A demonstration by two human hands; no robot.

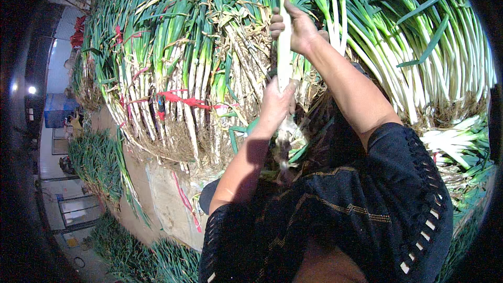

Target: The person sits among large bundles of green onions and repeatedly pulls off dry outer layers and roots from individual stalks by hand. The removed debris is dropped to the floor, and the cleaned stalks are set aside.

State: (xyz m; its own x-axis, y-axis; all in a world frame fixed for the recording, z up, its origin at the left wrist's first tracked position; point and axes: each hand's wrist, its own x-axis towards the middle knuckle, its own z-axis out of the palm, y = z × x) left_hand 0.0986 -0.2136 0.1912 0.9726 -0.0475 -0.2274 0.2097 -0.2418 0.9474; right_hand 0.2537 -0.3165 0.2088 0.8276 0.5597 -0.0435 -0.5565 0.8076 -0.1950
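Both hands are on one thick green onion, which is held lengthwise in front of me with its green leaves pointing away. My right hand wraps around the upper part of the white stalk, just below the green. Lower down, my left hand grips the stalk nearer its root end, which is blurred. To the left lies a heap of unpeeled green onions with soil and dry skins, partly tied with red plastic strips. Clean white-stalked green onions lie in a row at the right.
Peeled leaves and scraps are piled at the lower right. A red strip lies on the pale floor sheet at left. More bundles of green onions stand farther left, near a blue box.
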